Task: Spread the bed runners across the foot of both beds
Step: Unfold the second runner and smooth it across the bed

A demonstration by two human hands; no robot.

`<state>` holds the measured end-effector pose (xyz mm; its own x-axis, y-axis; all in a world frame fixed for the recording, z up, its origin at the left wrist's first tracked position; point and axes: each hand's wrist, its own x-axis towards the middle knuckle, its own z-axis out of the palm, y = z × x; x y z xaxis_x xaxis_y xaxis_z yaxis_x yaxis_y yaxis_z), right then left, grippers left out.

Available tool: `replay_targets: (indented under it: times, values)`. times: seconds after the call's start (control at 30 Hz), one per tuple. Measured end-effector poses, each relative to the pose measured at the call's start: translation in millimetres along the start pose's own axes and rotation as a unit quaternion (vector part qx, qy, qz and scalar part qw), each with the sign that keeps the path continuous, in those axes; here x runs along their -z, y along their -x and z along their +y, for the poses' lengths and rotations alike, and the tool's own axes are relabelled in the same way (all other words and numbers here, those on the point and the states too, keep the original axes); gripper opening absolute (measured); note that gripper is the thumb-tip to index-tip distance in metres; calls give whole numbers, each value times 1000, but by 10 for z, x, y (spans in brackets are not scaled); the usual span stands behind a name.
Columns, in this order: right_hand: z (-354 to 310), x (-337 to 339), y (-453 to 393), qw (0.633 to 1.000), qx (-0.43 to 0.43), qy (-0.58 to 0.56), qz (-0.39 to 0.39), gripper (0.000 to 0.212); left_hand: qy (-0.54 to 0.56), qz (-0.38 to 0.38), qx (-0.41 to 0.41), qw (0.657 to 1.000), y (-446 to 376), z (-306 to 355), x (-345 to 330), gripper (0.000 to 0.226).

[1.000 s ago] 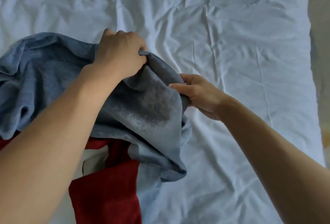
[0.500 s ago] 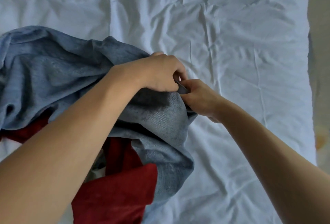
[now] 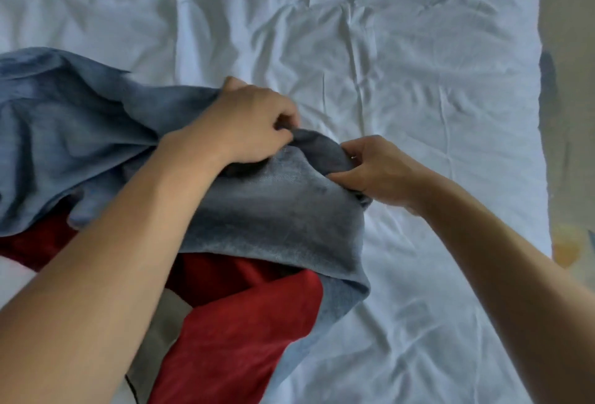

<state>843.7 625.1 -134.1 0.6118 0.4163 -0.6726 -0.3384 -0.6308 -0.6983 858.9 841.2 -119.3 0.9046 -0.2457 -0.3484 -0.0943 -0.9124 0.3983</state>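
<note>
Left hand (image 3: 248,123) and right hand (image 3: 376,172) both with fingers clenched on blue bed runner (image 3: 273,210), bunched over red bed runner (image 3: 238,316) toward bed's (image 3: 418,65) left edge.

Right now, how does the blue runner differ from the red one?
The blue runner is gripped by the left hand and right hand; the red runner is untouched. Blue lies on top, red partly beneath. Both are bunched on the white sheet.
</note>
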Motion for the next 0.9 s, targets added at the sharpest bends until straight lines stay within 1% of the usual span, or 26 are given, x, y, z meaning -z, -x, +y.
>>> replay_targets:
  times: [0.07, 0.13, 0.2, 0.3, 0.33, 0.4, 0.47, 0.5, 0.57, 0.6, 0.67, 0.77, 0.83, 0.9]
  values:
    - [-34, 39, 15, 999, 21, 26, 13, 18, 32, -42, -47, 998, -70, 303, -47, 18]
    - [-23, 106, 77, 1000, 18, -13, -1, 24, 39, -43, -66, 996, -146, 463, -17, 10]
    - [61, 179, 172, 997, 3, -70, -31, 23, 44, -20, -51, 998, -165, 431, 78, 5]
    - [173, 197, 265, 996, 3, -74, -60, 9, 38, -20, -10, 999, -122, 225, 177, 3]
    - [186, 205, 269, 996, 4, -66, -53, 8, 36, -28, 1, 999, -88, 171, 185, 4]
    - [182, 303, 246, 1000, 14, -16, -14, 5, 41, -38, 14, 998, -33, 87, 173, 7]
    - [138, 471, 236, 999, 21, 29, 16, 5, 62, -32, 31, 997, 7, 7, 169, 11]
    - [112, 547, 245, 999, 25, 27, 8, 6, 72, -20, 35, 997, 14, -27, 173, 12]
    - [39, 580, 274, 997, 37, -13, -59, 5, 84, 22, 45, 995, 9, -77, 185, 11]
    - [13, 536, 287, 994, 43, -31, -97, 8, 87, 41, 53, 994, -1, -94, 196, 10]
    - [30, 428, 319, 987, 52, -54, -142, 13, 81, 65, 66, 992, -19, -120, 220, 7]
    - [138, 359, 363, 982, 52, -90, -160, 12, 52, 79, 78, 993, 31, -184, 273, 8]
    - [215, 408, 394, 982, 42, -100, -152, 11, 39, 78, 83, 993, 89, -233, 296, 3]
    - [265, 462, 393, 985, 32, -99, -136, 13, 26, 75, 90, 993, 125, -235, 303, 3]
